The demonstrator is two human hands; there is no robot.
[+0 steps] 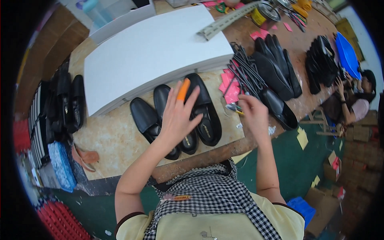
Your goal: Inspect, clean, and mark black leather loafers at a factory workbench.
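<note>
Several black slip-on shoes lie side by side on the worktable in front of me: a left shoe [143, 115], a middle shoe [161, 96] and a right shoe [209, 124]. Over the middle and right ones my left hand [176, 118] is spread open, an orange cover [183, 90] on one finger. Whether it touches them I cannot tell. To the right, my right hand [255, 118] is closed with its fingertips drawn together beside pink slips [229, 89] and a small tool [234, 108]. Anything in its fingers is too small to make out.
Behind the shoes sits a big stack of white sheets [156, 52] with a metal angle strip [224, 23] on it. Black rods [246, 70] and more black shoes [274, 72] lie at right; others [66, 100] stand at left. A can [265, 17] is at the back. Another person [358, 100] sits far right.
</note>
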